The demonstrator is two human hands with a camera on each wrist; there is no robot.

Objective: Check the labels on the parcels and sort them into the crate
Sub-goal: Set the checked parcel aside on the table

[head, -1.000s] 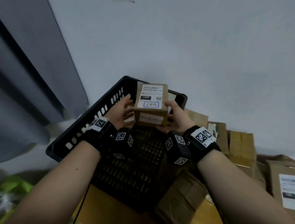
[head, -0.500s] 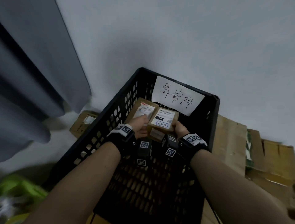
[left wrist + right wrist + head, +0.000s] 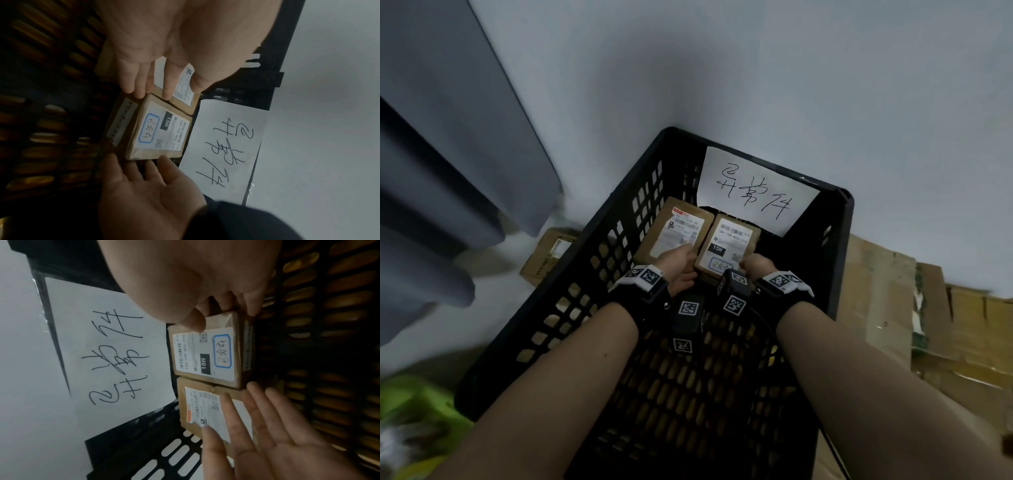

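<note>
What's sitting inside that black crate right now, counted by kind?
Brown cardboard parcels with white shipping labels: 2, the 15H-marked one and its neighbour with the red-striped label
White paper sheets with handwritten characters: 1, on the far wall of the black plastic crate
Total: 3
</note>
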